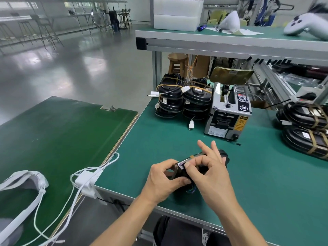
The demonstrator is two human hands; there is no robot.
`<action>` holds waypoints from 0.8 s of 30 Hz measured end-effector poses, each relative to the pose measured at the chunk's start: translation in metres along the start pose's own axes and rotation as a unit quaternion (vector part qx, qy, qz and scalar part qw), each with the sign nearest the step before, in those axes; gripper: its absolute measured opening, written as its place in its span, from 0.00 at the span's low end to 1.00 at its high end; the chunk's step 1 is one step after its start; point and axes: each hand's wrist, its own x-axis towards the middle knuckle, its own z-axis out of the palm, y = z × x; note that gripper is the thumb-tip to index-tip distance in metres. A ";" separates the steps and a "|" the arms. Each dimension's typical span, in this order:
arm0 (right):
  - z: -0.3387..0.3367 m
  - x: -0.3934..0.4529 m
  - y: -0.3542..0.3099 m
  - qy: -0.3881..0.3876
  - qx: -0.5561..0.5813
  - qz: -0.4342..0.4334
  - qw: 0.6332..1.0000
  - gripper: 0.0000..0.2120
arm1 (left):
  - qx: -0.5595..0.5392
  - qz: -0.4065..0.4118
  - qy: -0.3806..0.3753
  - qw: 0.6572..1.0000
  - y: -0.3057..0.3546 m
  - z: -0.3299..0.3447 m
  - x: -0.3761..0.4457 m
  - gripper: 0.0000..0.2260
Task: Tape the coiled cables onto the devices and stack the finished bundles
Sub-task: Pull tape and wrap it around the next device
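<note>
A black device [224,155] with a coiled cable lies on the green table [177,139] near its front edge. My left hand [164,180] grips its near end, fingers curled round it. My right hand [207,166] presses thumb and forefinger on a strip of brownish tape [192,156] across the device, the other fingers spread upward. Two stacks of taped black bundles [184,100] stand at the back of the table. More taped bundles [305,126] lie at the right edge.
A grey tape dispenser machine [229,112] stands behind the hands, beside the stacks. A white power adapter with cables [87,181] hangs over the gap to the darker green table [58,132] on the left. A raised shelf [230,41] carries white boxes and a white controller.
</note>
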 end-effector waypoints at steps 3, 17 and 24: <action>0.001 0.000 0.001 0.002 -0.002 0.000 1.000 0.08 | 0.000 -0.004 0.000 1.000 0.002 0.000 0.000 0.22; 0.008 -0.003 0.000 0.041 -0.023 -0.011 0.999 0.07 | -0.004 -0.007 -0.001 1.000 0.008 0.000 -0.002 0.23; 0.012 -0.005 0.003 0.057 0.004 -0.007 0.998 0.08 | -0.008 0.008 -0.003 1.000 0.012 0.001 -0.003 0.25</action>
